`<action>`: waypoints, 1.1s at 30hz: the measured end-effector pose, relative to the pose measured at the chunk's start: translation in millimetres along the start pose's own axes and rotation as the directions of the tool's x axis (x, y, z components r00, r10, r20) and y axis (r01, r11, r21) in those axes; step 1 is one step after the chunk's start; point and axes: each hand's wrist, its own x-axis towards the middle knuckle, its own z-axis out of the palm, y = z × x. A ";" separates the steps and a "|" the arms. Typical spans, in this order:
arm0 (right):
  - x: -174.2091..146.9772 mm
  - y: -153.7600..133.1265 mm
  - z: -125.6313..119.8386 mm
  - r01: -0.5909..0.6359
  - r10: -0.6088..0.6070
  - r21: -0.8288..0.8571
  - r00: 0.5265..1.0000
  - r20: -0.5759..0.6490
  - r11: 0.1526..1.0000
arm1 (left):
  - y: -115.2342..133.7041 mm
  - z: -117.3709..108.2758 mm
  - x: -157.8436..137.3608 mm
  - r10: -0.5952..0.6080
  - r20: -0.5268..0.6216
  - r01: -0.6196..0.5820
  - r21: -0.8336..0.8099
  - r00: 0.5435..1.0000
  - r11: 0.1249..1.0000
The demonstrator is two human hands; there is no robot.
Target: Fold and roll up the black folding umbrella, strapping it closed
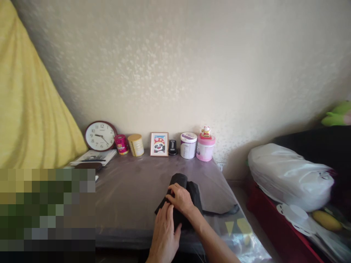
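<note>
A piece of black fabric (179, 179), folded and partly rolled, lies near the front of the table, with a thin dark end (233, 209) stretching to the right. My left hand (166, 228) rests on its near left side, fingers stretched forward and thumb apart. Just above, my right hand (179, 199) lies across the top of the fabric with its fingers bent over it. The hands nearly touch at the fingertips and hide the middle of the fabric.
Along the wall at the table's (123, 197) back stand a clock (101, 136), a pink can (121, 144), a yellow tin (136, 145), a framed panda picture (159, 144) and two tubs (188, 146). A white plastic bag (287, 175) sits at right. A yellow curtain (33, 98) hangs left.
</note>
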 end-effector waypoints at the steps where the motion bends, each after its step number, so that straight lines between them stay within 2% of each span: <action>1: -2.8 -0.3 -0.9 0.036 -0.036 0.007 0.999 -0.007 0.999 | -4.5 6.3 -1.3 -0.009 0.000 0.009 -0.022 1.000 1.000; 4: -11.3 2.5 -1.3 0.177 -0.176 0.050 0.984 -0.023 0.983 | -16.7 21.2 -4.6 -0.034 0.016 0.035 -0.077 0.999 0.996; 8: -15.7 14.1 1.1 0.320 -0.317 0.092 0.947 -0.045 0.943 | -28.7 34.5 -7.1 0.024 0.065 -0.016 -0.115 0.998 0.993; 12: -2.8 27.9 5.8 0.303 -0.303 0.090 0.953 -0.016 0.949 | -33.2 44.1 -9.0 0.007 0.151 0.015 -0.143 0.988 0.990; 18: 29.7 45.9 14.4 0.260 -0.259 0.068 0.966 -0.012 0.963 | -19.2 37.3 -5.5 -0.162 0.232 0.201 -0.157 0.959 0.967; 22: 47.4 54.6 16.6 0.189 -0.189 0.054 0.982 -0.001 0.980 | -12.1 27.2 0.0 -0.200 0.312 0.257 -0.152 0.929 0.954; 24: 55.6 58.6 16.3 0.136 -0.136 0.119 0.991 -0.011 0.983 | -11.4 23.7 0.8 -0.194 0.326 0.256 -0.159 0.925 0.954; 27: 63.6 69.7 12.5 -0.013 0.028 0.238 0.998 -0.058 0.971 | -10.0 18.2 -0.2 -0.163 0.339 0.232 -0.173 0.927 0.957; 30: 57.5 92.0 2.7 -0.184 0.223 0.280 0.968 -0.114 0.942 | -5.3 11.4 -2.0 -0.150 0.326 0.217 -0.178 0.933 0.960; 33: 33.9 118.8 -10.6 -0.347 0.410 0.332 0.901 -0.143 0.877 | 0.6 5.7 -3.2 -0.158 0.279 0.212 -0.174 0.947 0.962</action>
